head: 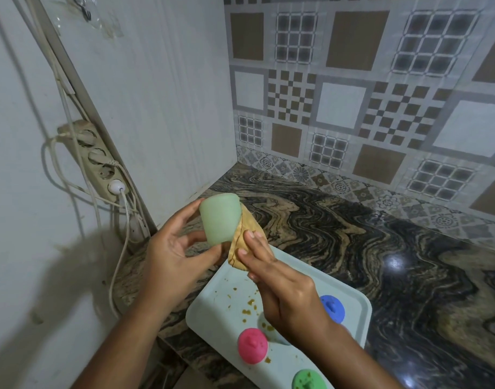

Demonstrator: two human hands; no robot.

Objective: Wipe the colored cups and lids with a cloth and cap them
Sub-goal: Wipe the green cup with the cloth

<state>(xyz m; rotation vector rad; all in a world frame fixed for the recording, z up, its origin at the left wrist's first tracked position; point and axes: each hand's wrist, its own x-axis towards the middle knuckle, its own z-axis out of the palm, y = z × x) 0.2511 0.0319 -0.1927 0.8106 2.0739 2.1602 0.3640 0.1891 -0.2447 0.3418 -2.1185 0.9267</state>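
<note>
Head view: the green cup (219, 221) is held in the air above the near left corner of the marbled countertop (353, 234), just beyond the far edge of the pale blue tray (212, 304). It is gripped by the left hand (170, 254), whose fingers are spread and curled round its left side, one fingertip at the upper end and the thumb under the lower end. The cup's long axis is seen roughly upright and leaning a little to the left, with the wider end uppermost. A tan cloth (247, 228) is pressed against the cup's right wall by the right hand (282, 290), whose fingers are laid close together over it and point up and left toward the cup. The thumb is hidden and is probably tucked beneath the cloth. The cloth thus lies to the right of the cup and the holding fingers to its left, so the uncovered wall could be brought under the cloth by turning the cup about its long axis. On the tray, among brown crumbs, a pink lid (252, 346), a blue lid (332, 307) and a green lid (308, 380) are seen, all nearer the right arm; capping is judged not yet begun for this cup.
</note>
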